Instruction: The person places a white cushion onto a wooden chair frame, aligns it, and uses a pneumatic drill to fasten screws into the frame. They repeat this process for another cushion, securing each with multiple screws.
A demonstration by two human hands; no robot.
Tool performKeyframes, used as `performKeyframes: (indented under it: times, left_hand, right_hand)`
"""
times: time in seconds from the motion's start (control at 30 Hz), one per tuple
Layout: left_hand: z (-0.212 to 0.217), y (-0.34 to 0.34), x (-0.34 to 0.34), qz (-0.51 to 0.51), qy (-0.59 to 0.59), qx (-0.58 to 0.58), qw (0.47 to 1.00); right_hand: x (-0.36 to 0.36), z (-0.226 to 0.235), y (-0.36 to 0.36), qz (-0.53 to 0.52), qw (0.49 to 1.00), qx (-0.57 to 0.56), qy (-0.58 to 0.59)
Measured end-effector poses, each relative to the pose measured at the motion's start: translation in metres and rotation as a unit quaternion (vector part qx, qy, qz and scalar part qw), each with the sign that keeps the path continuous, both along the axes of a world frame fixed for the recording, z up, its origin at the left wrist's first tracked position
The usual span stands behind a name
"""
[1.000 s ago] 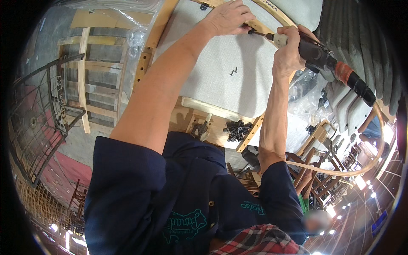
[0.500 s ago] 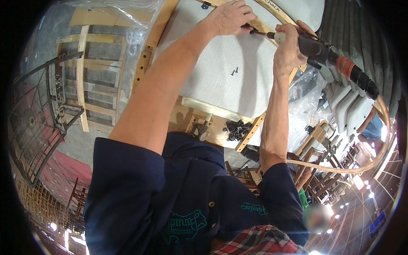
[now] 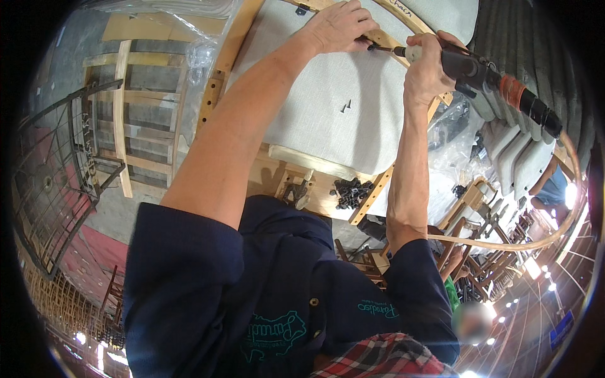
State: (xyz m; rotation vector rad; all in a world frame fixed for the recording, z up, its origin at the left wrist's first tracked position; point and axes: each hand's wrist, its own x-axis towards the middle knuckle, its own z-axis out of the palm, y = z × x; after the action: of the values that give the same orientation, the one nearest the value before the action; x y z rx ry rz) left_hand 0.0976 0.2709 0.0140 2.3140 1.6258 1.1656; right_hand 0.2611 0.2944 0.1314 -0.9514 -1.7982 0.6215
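My right hand (image 3: pixel 425 69) is wrapped around a black pneumatic screwdriver (image 3: pixel 466 68) with an orange band. Its bit points left, up to the fingertips of my left hand (image 3: pixel 340 28). Those fingers are closed, pinching a small black piece (image 3: pixel 370 45), mostly hidden, against a curved wooden frame. Beneath both hands lies a light grey seat panel (image 3: pixel 315 126) inside that frame. Two dark screws (image 3: pixel 346 106) rest loose on the panel. A black bracket (image 3: pixel 302 10) sits at the frame's far left.
Nearer me, a heap of small black parts (image 3: pixel 351 193) lies beside a drilled wooden bar (image 3: pixel 372 196). An air hose (image 3: pixel 542 246) loops down on the right. Stacked grey panels (image 3: pixel 529 63) stand at far right, a wooden pallet (image 3: pixel 148 113) and black metal rack (image 3: pixel 57 183) at left.
Both hands and the screwdriver hold nearly the same place; the view has shifted only slightly. The bit still meets my left fingertips.
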Motion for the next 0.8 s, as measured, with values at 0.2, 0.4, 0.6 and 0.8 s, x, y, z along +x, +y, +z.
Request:
performKeyframes:
  times: [0.2,0.4,0.6,0.8]
  left_hand:
    - [0.001,-0.0004,-0.0002,0.0,0.005,0.001,1.0]
    - [0.0001,0.0003,-0.0006,-0.001,0.002,0.011,1.0]
    - [0.0003,0.0,-0.0013,0.002,0.012,0.011,1.0]
    - [0.0002,0.0002,-0.0005,0.003,0.018,0.0,1.0]
  right_hand:
    - [-0.0004,-0.0052,0.0063,0.009,0.999,0.03,0.038]
    - [-0.0022,-0.0027,0.0067,-0.004,0.997,0.062,0.039]
    - [0.004,-0.004,0.0044,0.016,0.999,0.028,-0.016]
    - [-0.002,0.0022,-0.0025,-0.02,1.0,-0.005,-0.006]
